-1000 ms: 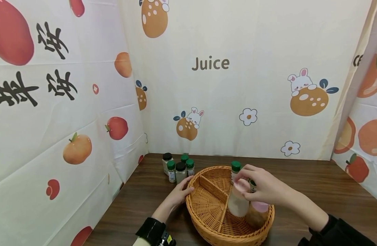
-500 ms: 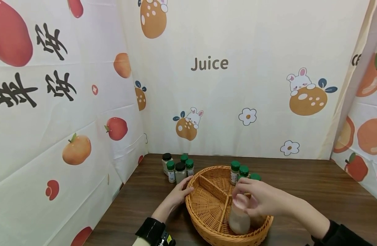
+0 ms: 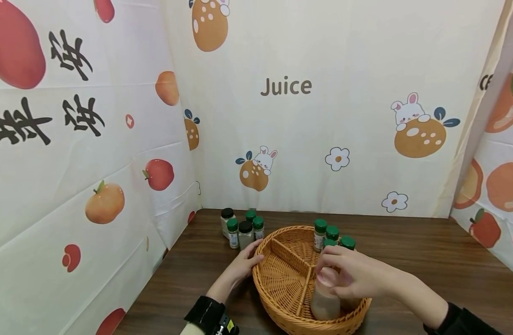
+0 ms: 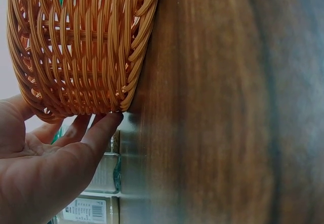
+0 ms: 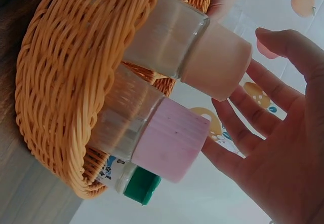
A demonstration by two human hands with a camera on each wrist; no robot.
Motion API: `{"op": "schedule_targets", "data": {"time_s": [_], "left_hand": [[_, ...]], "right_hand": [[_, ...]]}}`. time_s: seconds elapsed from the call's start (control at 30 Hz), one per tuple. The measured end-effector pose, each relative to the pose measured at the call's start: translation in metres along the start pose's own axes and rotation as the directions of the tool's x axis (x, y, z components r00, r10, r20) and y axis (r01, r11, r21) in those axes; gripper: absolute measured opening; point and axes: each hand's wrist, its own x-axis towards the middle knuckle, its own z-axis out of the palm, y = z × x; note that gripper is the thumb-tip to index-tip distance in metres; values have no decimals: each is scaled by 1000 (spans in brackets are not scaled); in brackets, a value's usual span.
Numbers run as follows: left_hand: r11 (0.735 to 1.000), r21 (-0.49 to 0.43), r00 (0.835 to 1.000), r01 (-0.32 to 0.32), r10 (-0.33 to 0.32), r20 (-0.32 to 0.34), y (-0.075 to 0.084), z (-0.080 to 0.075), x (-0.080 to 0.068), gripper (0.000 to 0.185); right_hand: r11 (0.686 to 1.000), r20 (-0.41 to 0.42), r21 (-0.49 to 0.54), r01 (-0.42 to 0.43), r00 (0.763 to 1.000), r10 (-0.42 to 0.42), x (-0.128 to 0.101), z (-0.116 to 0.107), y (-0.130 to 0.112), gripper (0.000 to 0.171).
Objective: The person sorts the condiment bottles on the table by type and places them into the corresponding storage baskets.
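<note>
A round wicker basket (image 3: 277, 311) with dividers stands on the table. My left hand (image 3: 241, 267) grips its left rim; in the left wrist view the fingers (image 4: 101, 135) press its outer side. A glass jar (image 3: 325, 304) with a peach-coloured lid (image 5: 217, 62) stands in the front right compartment. My right hand (image 3: 350, 272) is around that lid; in the right wrist view its thumb is apart from it and the fingers are spread. Beside it is a jar with a pink lid (image 5: 171, 139), mostly hidden by my right hand in the head view.
Several green-capped bottles (image 3: 320, 235) stand in the basket's back right part. Outside, at the back left, is a cluster of bottles (image 3: 246, 235) with black and green caps. Printed cloth walls (image 3: 344, 116) enclose the dark wooden table (image 3: 399, 242).
My right hand has lowered the peach-lidded jar into the front right compartment, and its thumb is now off the lid. The left hand has stayed on the rim.
</note>
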Motion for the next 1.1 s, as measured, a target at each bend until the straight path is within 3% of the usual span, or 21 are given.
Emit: {"op": "schedule_targets", "data": {"time_s": [0.27,0.47,0.73,1.1], "left_hand": [[1000,-9,1000,-5,6,8,-1,-1,1,55],[1000,-11,1000,-4,4,-8,-1,-3,0,54],[1000,-17,1000,-16,16,4,-1,-4,0,55],[999,-44,1000,-6,6,-6,-2,-4,0,56]], "right_hand": [[992,-2,-22,-121,993,121,10,-13,-5,27],[982,-52,-50,-184,982,181,29,-32,-2,34],[978,-44,-58,-198,980,196,62,-48,-3,34],[981,-36,-31,-192,981,191,109,-54,-2,34]]}}
